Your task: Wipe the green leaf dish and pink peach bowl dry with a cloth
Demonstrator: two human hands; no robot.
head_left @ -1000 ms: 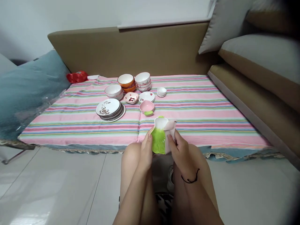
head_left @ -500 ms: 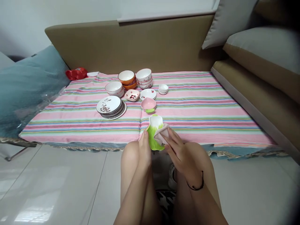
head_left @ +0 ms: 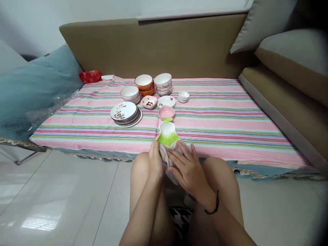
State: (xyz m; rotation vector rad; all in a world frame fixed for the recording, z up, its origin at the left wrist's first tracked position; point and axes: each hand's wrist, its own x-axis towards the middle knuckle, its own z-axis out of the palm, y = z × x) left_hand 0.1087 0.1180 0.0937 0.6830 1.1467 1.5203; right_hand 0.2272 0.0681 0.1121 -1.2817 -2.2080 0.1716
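Note:
A green and white cabbage-shaped dish [head_left: 167, 134] is held over my knees, its white end pointing at the sofa. My left hand [head_left: 155, 159] grips the dish along its left edge. A pale pinkish-grey cloth [head_left: 166, 155] covers the lower part of the dish. My right hand [head_left: 188, 169], with a black cord on the wrist, presses on the cloth with fingers spread over it. Just beyond the dish are stacked pink bowls [head_left: 166, 112] with a green leaf tip.
On the striped cloth [head_left: 217, 119] stand stacked plates [head_left: 123, 111], white bowls [head_left: 163, 81], orange bowls [head_left: 144, 82], a square dish [head_left: 149, 101] and small white dishes [head_left: 183, 95]. A red bag [head_left: 90, 76] lies by the blue cushion [head_left: 46, 92].
My right hand and the cloth have moved left and spread over the lower half of the dish. The dish is turned more upright in view. The camera view has shifted slightly.

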